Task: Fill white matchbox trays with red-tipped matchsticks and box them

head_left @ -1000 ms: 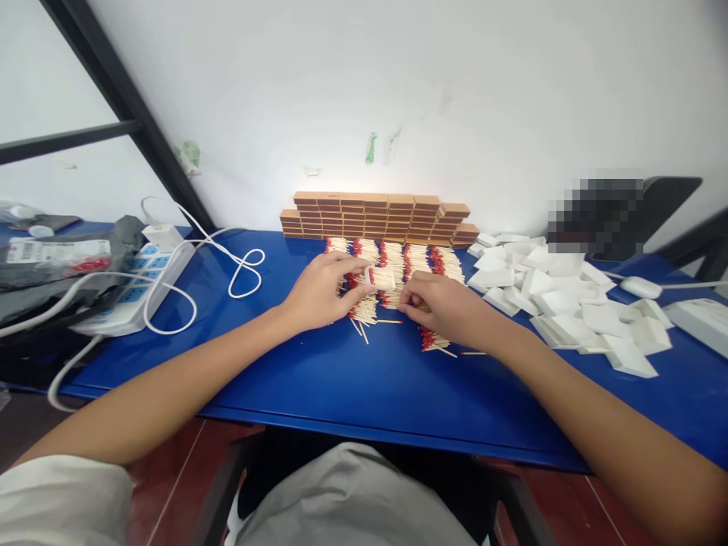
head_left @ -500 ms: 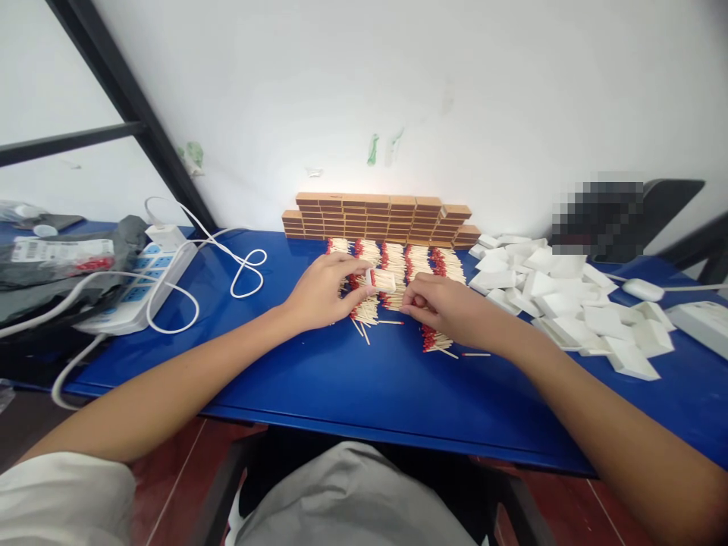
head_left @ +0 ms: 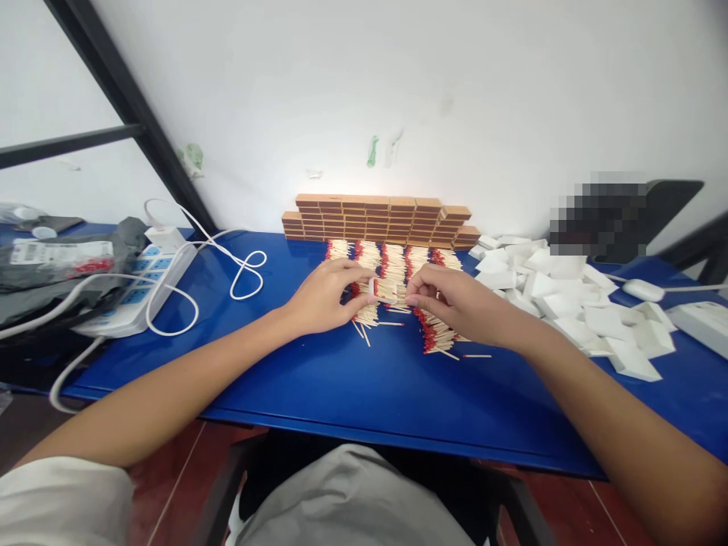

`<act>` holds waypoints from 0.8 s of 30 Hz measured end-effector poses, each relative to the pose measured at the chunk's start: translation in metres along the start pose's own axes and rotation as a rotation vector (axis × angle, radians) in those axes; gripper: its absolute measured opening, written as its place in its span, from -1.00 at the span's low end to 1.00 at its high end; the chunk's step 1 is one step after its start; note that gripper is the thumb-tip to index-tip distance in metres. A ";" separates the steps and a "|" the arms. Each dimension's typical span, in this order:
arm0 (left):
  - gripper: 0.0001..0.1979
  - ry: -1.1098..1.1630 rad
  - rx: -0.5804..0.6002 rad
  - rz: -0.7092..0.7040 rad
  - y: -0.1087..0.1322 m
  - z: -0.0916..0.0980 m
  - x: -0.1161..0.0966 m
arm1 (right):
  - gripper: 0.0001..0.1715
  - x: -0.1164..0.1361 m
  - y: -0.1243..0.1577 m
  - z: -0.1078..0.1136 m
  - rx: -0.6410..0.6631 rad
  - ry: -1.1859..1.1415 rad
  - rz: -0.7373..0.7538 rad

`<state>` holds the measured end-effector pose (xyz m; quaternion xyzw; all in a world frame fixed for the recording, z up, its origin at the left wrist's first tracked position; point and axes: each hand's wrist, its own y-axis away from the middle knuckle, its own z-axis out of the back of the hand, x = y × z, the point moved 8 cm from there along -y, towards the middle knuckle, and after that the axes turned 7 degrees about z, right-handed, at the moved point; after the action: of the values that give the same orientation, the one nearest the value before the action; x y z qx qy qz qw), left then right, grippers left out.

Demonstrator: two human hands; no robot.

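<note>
My left hand [head_left: 324, 294] is closed on a small white matchbox tray [head_left: 384, 289] partly filled with matches, held just above the blue table [head_left: 353, 379]. My right hand [head_left: 452, 302] pinches the tray's right end, fingers pressed together on matches there. Under both hands lie rows of red-tipped matches [head_left: 435, 334], with a few loose sticks in front. Behind them a stack of brown matchbox sleeves [head_left: 378, 218] stands against the wall.
A heap of white empty trays [head_left: 569, 303] lies at the right, with a white mouse [head_left: 641, 289] beyond it. At the left are a white power strip [head_left: 136, 292] with looping cables and a dark bag [head_left: 62, 262]. A black frame bar slants up the wall.
My right hand has lifted off the match rows and moved up to the tray's right end. My left hand has barely shifted with the tray.
</note>
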<state>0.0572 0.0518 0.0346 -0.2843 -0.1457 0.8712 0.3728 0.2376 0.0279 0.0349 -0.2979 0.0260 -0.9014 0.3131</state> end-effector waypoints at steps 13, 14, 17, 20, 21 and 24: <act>-0.62 0.083 0.010 -0.043 0.002 0.001 -0.010 | -0.79 0.007 -0.002 -0.006 -0.076 0.075 0.057; -0.62 0.087 0.007 -0.049 0.002 0.001 -0.010 | -0.80 0.008 -0.002 -0.006 -0.091 0.077 0.063; -0.62 0.099 0.010 -0.063 0.003 0.001 -0.013 | -0.83 0.012 -0.002 -0.005 -0.130 0.071 0.103; -0.61 0.102 0.021 -0.052 0.003 0.000 -0.014 | -0.86 0.016 -0.002 -0.004 -0.162 0.068 0.139; -0.60 0.097 0.018 -0.044 0.003 0.001 -0.014 | -0.86 0.017 -0.002 -0.003 -0.175 0.070 0.148; -0.60 0.057 -0.017 -0.024 0.002 0.003 -0.009 | -0.86 0.019 -0.002 0.001 -0.213 0.081 0.155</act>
<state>0.0598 0.0439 0.0397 -0.3106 -0.1458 0.8569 0.3847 0.2256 0.0184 0.0459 -0.2901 0.1571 -0.8778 0.3472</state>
